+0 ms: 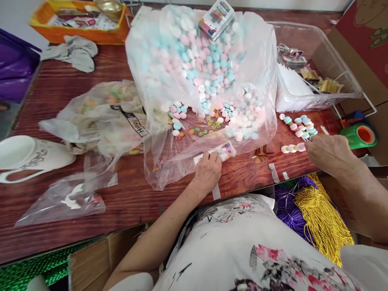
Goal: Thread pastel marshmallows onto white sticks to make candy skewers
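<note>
My left hand (208,169) rests at the table's front, fingers curled over a small printed packet (227,151) with colourful pictures. That packet lies against the lower edge of a large clear plastic bag (169,161) full of pink, blue and white round pieces (220,60). Over on the right, my right hand (329,155) is closed at the end of a short row of pale round pieces (292,148); its fingertips are partly hidden, so what they pinch is unclear. Just behind that row sits a cluster of stacked pastel pieces (300,126). Small green and orange rings (198,131) lie inside the bag's mouth.
A small box (216,18) sits on the big bag. Around it are a clear bin (321,52), green tape (357,136), gold twist ties (263,152), another plastic bag (103,105), a white mug (36,151), a grey cloth (74,52) and an orange tray (81,35).
</note>
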Demonstrator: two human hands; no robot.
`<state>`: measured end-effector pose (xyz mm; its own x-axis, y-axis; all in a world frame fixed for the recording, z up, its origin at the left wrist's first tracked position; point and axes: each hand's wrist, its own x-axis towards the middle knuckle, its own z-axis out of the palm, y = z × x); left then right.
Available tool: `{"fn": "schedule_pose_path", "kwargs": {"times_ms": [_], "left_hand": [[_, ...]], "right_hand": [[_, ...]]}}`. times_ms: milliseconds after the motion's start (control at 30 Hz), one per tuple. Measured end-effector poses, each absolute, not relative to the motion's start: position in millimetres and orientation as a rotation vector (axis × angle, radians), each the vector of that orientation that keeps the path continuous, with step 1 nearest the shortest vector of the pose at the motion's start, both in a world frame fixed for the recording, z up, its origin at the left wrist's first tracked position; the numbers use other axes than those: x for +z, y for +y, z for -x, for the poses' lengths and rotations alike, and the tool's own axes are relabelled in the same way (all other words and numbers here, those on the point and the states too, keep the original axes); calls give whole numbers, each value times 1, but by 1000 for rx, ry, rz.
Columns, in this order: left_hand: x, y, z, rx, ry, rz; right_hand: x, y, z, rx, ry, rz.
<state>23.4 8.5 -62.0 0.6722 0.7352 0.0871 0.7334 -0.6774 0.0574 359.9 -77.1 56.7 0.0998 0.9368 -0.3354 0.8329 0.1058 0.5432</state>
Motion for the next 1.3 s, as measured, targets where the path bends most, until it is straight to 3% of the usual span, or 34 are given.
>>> {"fn": "schedule_pose_path", "kwargs": {"times_ms": [200, 367, 500, 700, 967, 1300], "left_hand": [[-66, 17, -13, 436, 1245, -2758], [-62, 5, -2, 291, 1230, -2789], [-60, 3, 5, 257, 1176, -2752], [-73, 18, 11, 742, 1079, -2319], [-77, 23, 20, 847, 1049, -2021], [-79, 17, 20, 725, 905, -2477]], "right_hand": [[54, -78, -358, 222, 1812, -1779], [63, -102, -382, 159, 1714, -2006], [61, -132, -388, 326, 2194, -2298], [34, -124, -335, -412, 2745, -2740], [-8, -88, -284, -540, 2899, -2661], [-7, -79, -288, -518, 2914, -2476]]}}
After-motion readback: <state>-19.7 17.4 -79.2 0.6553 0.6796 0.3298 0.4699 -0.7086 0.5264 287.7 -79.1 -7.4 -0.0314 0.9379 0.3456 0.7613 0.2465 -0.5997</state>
